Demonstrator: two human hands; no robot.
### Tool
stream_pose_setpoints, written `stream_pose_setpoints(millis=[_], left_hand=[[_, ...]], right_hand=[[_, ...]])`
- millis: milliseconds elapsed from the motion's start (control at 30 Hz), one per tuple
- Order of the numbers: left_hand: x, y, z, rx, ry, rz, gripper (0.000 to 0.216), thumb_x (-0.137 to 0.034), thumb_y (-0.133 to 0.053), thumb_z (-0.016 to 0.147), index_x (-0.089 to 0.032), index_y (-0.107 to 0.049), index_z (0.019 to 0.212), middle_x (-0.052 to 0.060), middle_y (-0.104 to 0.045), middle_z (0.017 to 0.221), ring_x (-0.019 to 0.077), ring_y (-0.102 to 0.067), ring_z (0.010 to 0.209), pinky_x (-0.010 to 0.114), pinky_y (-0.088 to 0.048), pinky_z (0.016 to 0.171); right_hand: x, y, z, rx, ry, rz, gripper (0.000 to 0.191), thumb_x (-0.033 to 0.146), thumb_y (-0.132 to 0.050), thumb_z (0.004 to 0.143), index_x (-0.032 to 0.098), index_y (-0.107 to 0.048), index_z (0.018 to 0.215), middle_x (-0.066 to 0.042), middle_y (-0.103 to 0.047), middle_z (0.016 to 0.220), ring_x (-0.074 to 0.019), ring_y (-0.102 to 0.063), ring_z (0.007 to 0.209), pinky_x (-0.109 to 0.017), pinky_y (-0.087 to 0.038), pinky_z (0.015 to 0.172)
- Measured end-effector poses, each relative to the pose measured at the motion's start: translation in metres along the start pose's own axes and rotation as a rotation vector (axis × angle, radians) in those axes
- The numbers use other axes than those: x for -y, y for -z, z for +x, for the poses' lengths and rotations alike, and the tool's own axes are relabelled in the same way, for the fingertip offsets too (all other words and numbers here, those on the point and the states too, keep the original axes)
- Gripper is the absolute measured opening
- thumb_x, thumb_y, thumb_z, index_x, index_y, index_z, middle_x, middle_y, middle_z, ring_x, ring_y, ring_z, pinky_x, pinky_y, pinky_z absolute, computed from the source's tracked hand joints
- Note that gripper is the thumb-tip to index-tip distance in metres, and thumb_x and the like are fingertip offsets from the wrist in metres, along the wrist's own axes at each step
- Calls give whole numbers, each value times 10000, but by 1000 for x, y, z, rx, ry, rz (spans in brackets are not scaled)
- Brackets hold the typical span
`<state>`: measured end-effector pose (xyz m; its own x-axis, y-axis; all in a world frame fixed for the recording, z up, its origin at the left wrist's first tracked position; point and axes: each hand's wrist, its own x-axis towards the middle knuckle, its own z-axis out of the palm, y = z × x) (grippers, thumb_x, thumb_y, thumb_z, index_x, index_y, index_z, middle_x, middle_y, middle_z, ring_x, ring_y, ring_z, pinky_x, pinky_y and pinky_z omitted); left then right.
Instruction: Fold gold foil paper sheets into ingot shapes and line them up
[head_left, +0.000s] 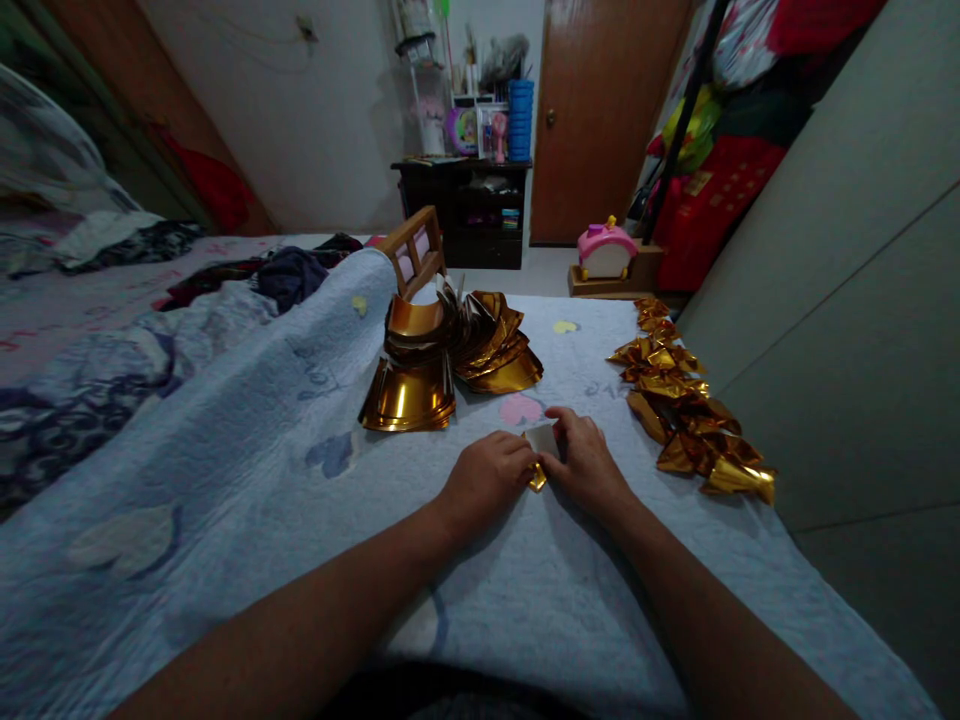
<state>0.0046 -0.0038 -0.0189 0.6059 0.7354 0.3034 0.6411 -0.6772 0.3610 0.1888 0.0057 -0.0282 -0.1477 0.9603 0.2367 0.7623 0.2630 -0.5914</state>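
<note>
Gold foil paper with a pale side (543, 440), one small part-folded piece, is pinched between both hands right now: left hand (486, 476) has its fingers curled over it, right hand (589, 462) grips it with thumb and fingers. It's low against the light blue quilt (300, 570), well in from the right edge. Just past the hands there's a pink heart print (520, 408), then two fanned stacks of gold sheets, left one (409, 395) and right one (501, 360), toward the far edge. Folded gold pieces (694, 430) line the right edge, running down from the far right corner. Beyond the far edge sits a pink toy (607, 250).
</note>
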Motion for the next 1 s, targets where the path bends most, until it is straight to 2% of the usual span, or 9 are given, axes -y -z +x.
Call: stream_pose_setpoints(millis=[67, 267, 433, 567, 800, 1000], left_hand=[[-1, -1, 0, -11, -23, 43, 58, -206, -669, 932, -165, -707, 918, 44, -745, 946, 215, -655, 932, 340, -537, 839], [-3, -1, -1, 12, -94, 150, 96, -207, -642, 955, -195, -723, 1003, 36, -726, 961, 197, -649, 923, 319, -528, 810], [-5, 0, -3, 5, -123, 220, 100, -204, -642, 952, -183, -727, 999, 41, -713, 935, 201, -637, 889, 319, -524, 777], [-6, -2, -3, -6, -116, 233, 107, -200, -624, 960, -180, -728, 971, 45, -699, 914, 202, -627, 891, 319, -521, 775], [-5, -4, -3, -29, -123, 217, 106, -210, -624, 961, -174, -722, 946, 49, -707, 951, 199, -645, 918, 314, -523, 786], [-6, -2, -3, -11, -110, 202, 143, -223, -589, 983, -183, -725, 986, 55, -720, 989, 201, -657, 947, 328, -522, 813]], right_hand=[[1, -1, 0, -11, -20, 2, 454, 175, -652, 749, 168, -585, 1197, -41, -627, 860, -250, -557, 870, -361, -395, 806], [5, -3, 3, -40, -90, -12, 290, 177, -649, 754, 186, -621, 1043, -17, -611, 786, -229, -547, 809, -337, -363, 757], [4, -4, 5, -63, -103, -15, 183, 145, -643, 759, 199, -615, 933, -1, -601, 743, -212, -535, 774, -323, -346, 740], [2, -3, 6, -48, -49, -19, 115, 99, -628, 782, 203, -623, 830, -17, -631, 771, -209, -526, 793, -319, -335, 742], [0, -5, 3, -32, 124, -53, 185, 67, -616, 834, 213, -722, 874, -50, -640, 838, -227, -519, 857, -337, -365, 793], [-1, -4, -1, -14, 169, -57, 190, 93, -632, 862, 213, -773, 908, -69, -648, 869, -237, -528, 880, -346, -396, 809]])
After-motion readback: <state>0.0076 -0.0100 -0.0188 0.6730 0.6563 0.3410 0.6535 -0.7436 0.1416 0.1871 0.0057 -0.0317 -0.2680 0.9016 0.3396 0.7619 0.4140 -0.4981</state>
